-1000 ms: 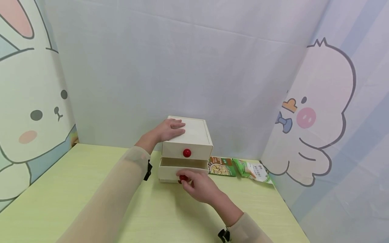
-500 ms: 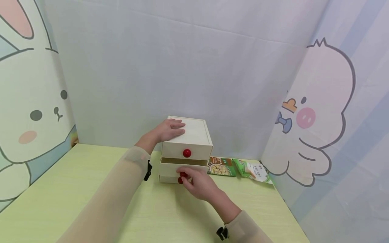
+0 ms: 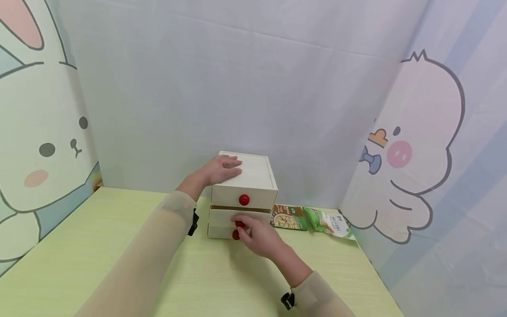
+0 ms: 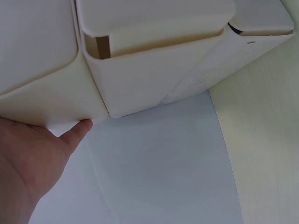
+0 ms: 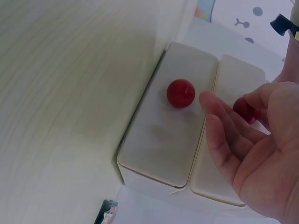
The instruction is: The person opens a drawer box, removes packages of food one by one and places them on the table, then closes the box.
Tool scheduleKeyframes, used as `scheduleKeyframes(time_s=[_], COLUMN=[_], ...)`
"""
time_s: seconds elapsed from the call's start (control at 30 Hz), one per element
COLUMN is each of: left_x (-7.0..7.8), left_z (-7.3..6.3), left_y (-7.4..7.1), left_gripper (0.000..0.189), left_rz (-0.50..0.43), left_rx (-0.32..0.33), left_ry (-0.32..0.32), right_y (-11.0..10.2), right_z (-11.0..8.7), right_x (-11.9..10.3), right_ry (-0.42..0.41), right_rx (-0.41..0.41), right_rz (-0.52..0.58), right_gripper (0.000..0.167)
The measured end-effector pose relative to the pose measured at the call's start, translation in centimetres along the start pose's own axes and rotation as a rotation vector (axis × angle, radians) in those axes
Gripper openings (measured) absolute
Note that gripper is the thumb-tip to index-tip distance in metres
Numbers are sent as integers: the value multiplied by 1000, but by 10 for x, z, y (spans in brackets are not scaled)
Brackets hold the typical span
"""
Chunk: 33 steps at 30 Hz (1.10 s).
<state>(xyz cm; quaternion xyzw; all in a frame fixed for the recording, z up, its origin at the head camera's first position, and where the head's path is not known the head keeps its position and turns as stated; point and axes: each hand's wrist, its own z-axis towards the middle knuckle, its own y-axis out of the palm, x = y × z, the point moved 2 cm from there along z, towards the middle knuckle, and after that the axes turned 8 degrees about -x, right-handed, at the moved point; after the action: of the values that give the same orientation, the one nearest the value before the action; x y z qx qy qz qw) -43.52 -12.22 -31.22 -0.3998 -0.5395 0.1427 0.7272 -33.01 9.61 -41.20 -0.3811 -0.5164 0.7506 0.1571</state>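
A small white drawer cabinet (image 3: 255, 169) with red round knobs stands on the table against the back curtain. My left hand (image 3: 219, 169) rests on its top, fingers spread; in the left wrist view, the thumb of that left hand (image 4: 35, 161) lies against the cabinet. With my right hand (image 3: 259, 237) I pinch the red knob (image 5: 245, 110) of the middle drawer (image 3: 222, 218). That drawer sticks out a little, with a narrow gap above its front. Below it, the bottom drawer's knob (image 5: 181, 93) shows beside my fingers. The top drawer (image 3: 225, 196) is closed.
Right of the cabinet lie a brown and green food packet (image 3: 291, 218) and a green and white packet (image 3: 330, 223). Printed curtains with a rabbit (image 3: 43, 119) and a chick (image 3: 420, 136) enclose the pale yellow table (image 3: 119, 229).
The middle drawer has slid back into the cabinet, and the opening above its front has narrowed. My right hand has moved forward with its knob. The left hand has stayed in place.
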Motion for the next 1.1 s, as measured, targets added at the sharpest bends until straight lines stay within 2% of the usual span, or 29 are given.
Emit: scheduleKeyframes(time_s=[0.37, 0.77, 1.1], left_x=[-1, 1, 1], left_z=[1, 2, 0], left_y=[0, -1, -2], left_gripper=[60, 59, 59], left_rz=[5, 15, -2], left_rx=[-4, -5, -7], left_ry=[-3, 2, 5], right_y=[0, -1, -1], right_z=[5, 9, 11], right_x=[3, 4, 4], right_ry=[8, 52, 49], right_rx=[19, 7, 20], right_rz=[-27, -37, -64], right_gripper=[28, 30, 30])
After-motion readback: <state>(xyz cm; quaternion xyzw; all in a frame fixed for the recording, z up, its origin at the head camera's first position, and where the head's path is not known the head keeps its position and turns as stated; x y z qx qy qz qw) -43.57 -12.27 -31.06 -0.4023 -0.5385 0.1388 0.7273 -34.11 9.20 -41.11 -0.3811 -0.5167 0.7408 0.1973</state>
